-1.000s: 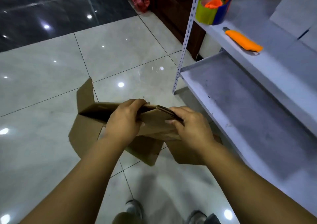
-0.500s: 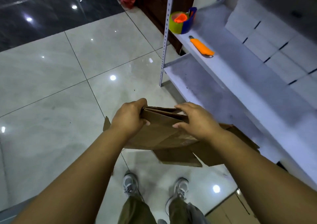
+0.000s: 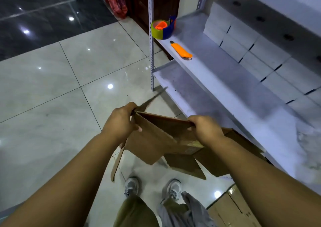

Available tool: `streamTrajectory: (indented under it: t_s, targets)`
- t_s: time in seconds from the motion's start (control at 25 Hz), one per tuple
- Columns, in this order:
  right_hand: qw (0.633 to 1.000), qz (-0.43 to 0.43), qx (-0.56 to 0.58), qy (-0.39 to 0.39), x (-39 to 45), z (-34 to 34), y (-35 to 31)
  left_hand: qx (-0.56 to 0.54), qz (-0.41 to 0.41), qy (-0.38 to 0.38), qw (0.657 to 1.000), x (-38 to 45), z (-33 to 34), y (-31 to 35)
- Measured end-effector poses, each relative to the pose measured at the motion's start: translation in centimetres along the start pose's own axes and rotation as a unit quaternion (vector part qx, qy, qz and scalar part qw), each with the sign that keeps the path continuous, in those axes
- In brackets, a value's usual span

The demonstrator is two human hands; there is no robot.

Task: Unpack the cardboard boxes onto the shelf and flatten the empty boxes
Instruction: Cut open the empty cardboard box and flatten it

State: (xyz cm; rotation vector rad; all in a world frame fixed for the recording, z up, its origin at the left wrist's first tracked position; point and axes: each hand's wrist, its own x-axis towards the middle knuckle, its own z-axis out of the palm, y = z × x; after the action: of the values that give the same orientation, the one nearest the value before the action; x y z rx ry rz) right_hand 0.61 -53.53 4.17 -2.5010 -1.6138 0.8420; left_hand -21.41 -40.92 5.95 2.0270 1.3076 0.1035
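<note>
A flattened brown cardboard box (image 3: 156, 140) hangs in front of me, its loose flaps dangling below. My left hand (image 3: 119, 120) grips its upper left corner and my right hand (image 3: 205, 129) grips its upper right edge. Both hands hold it above the tiled floor, just left of the grey metal shelf (image 3: 208, 91). Several small white boxes (image 3: 257, 53) stand in rows at the back of the middle shelf board.
An orange utility knife (image 3: 181, 50) and a tape dispenser (image 3: 162, 29) lie on the shelf's front left part. Another brown carton (image 3: 231, 207) sits on the floor at lower right. My two shoes (image 3: 152, 186) stand beneath the held box. A red bag (image 3: 117, 2) leans by the door.
The box has been squeezed flatter and drawn nearer to me. My view has swung right, bringing the white boxes on the shelf and my shoes into sight.
</note>
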Motion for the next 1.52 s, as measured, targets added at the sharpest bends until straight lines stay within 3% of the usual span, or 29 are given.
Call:
streamTrajectory:
  t_s: [0.24,0.32,0.48,0.64,0.76,1.08,1.52]
  targets:
    - [0.999,0.005,-0.025,0.039,-1.4,1.2,-2.3,0.065,0.071,0.144,0.985,-1.1,-2.0,0.5]
    - [0.998,0.016,-0.030,0.061,-2.3,1.6,-3.6,0.085,0.118,0.113,0.983,-1.3,-2.2,0.8]
    - [0.993,0.044,-0.034,0.108,-5.1,1.8,-5.6,0.202,0.183,-0.048,0.961,-1.7,-2.3,1.2]
    - [0.987,0.071,-0.041,0.141,-9.1,2.1,-6.0,0.256,0.220,-0.105,0.935,-2.9,-1.1,1.4]
    - [0.982,0.102,-0.025,0.159,-12.6,2.9,-5.8,0.335,0.285,-0.106,0.892,-4.3,0.2,2.1]
    - [0.961,0.208,0.047,0.175,-22.7,7.2,-3.0,0.369,0.392,-0.118,0.834,-10.1,5.3,5.0]
    - [0.917,0.341,0.103,0.178,-43.8,15.5,6.5,0.384,0.449,-0.130,0.796,-27.8,18.0,11.3]
